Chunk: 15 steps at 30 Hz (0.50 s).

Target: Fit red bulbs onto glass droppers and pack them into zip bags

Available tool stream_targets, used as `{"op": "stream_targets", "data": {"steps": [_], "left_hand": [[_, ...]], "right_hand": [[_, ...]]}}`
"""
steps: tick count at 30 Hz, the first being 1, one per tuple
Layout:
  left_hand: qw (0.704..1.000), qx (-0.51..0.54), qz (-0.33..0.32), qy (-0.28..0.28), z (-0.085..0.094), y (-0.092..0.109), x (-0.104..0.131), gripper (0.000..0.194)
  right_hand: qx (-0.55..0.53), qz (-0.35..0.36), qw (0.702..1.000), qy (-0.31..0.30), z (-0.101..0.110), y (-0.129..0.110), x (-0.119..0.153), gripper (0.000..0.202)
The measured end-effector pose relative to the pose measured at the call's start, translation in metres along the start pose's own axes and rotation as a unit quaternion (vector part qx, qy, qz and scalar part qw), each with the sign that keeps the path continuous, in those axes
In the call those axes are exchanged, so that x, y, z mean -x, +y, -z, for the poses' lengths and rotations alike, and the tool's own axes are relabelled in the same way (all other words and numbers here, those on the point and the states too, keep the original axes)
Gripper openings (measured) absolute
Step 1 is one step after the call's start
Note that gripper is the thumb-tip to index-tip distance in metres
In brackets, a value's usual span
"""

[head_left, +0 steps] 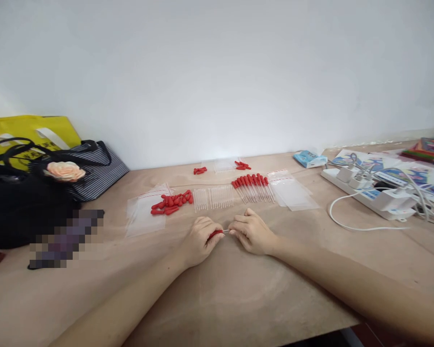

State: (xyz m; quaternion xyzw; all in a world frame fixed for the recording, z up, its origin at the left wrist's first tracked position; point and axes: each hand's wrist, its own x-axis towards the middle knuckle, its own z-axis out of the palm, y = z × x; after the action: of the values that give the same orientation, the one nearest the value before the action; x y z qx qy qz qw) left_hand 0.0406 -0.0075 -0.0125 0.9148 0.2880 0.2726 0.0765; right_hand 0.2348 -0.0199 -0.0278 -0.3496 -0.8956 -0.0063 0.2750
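My left hand (202, 241) is closed around a small red rubber bulb (215, 233), its fingertips pinching it above the front-middle of the pale wooden tabletop (238, 299). My right hand (251, 233) is curled, fingertips together on a thin clear tube (225, 231) that spans the gap between my hands. Just beyond them lies a row of bare clear tubes (213, 198), with a pile of red bulbs (171, 202) to its left and red-capped droppers (253, 188) to its right, towards the tabletop's back edge.
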Motion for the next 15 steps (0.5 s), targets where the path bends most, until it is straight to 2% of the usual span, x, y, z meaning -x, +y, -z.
{"op": "stream_targets", "data": {"steps": [6,12,15], "left_hand": [[1.0,0.006,0.018,0.01,0.004,-0.008,-0.001,0.014],[1.0,-0.017,0.013,0.013,0.005,-0.014,0.002,0.015],[0.998,-0.025,0.052,0.023,0.007,-0.018,0.004,0.018]], "right_hand": [[-0.007,-0.019,1.0,-0.008,0.004,0.004,-0.001,0.024],[0.041,-0.008,0.999,-0.01,0.008,0.003,0.001,0.02],[0.053,-0.039,0.998,-0.009,0.008,0.006,0.003,0.019]]}}
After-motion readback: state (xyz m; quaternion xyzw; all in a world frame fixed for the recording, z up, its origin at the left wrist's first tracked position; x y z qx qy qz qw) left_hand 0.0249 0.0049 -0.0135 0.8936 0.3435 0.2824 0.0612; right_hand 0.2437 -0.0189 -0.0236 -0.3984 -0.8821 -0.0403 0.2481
